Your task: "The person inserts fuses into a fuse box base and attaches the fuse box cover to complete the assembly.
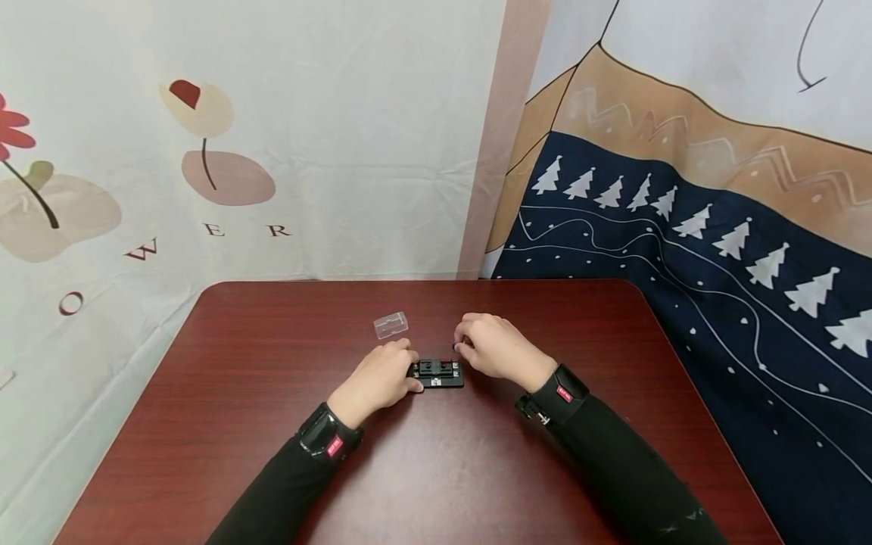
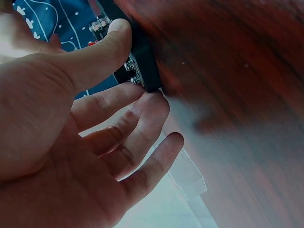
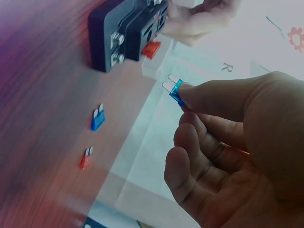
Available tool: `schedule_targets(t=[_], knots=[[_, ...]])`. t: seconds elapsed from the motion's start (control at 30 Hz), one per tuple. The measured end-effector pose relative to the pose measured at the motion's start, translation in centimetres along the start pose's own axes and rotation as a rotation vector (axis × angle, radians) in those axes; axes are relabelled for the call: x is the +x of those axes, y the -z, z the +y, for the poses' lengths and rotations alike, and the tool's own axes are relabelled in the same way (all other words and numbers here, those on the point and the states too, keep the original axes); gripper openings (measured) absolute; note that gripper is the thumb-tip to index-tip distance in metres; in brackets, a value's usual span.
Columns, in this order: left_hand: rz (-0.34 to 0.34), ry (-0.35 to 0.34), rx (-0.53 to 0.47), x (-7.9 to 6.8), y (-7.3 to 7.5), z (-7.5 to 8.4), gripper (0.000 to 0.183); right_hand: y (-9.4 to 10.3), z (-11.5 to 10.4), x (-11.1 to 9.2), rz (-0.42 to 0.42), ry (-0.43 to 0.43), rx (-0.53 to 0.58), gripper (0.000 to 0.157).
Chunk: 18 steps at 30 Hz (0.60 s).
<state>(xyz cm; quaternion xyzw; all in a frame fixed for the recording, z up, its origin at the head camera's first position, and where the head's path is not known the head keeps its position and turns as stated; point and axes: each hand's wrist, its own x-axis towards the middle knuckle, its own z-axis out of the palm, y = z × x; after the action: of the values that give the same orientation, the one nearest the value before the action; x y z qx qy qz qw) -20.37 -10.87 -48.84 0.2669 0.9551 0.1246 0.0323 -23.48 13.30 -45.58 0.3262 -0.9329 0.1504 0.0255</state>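
Observation:
A black fuse block [image 1: 437,373] with metal screw terminals lies on the table, its left end pinched between the thumb and fingers of my left hand [image 1: 381,376]. In the right wrist view an orange-red blade fuse [image 3: 151,49] sits in the block's upper part. My right hand [image 1: 502,348] is just beyond the block's right end. Between its thumb and forefinger it pinches a blue blade fuse [image 3: 176,92], the two metal prongs pointing toward the block and apart from it. The head view mostly hides this fuse behind the fingers.
A loose blue fuse [image 3: 98,119] and a loose red fuse [image 3: 86,160] lie on the table near my right hand. Beyond my left hand rests a clear plastic cover [image 1: 391,325]. Printed cloth [image 1: 381,151] hangs behind the reddish-brown table [image 1: 272,318].

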Motion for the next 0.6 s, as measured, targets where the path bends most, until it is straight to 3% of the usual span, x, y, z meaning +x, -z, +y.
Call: schedule_targets(t=[0.6], knots=[[0.033, -0.019, 0.000, 0.0, 0.0, 0.0, 0.035, -1.8, -1.4, -0.3, -0.068, 0.030, 0.025, 0.007]])
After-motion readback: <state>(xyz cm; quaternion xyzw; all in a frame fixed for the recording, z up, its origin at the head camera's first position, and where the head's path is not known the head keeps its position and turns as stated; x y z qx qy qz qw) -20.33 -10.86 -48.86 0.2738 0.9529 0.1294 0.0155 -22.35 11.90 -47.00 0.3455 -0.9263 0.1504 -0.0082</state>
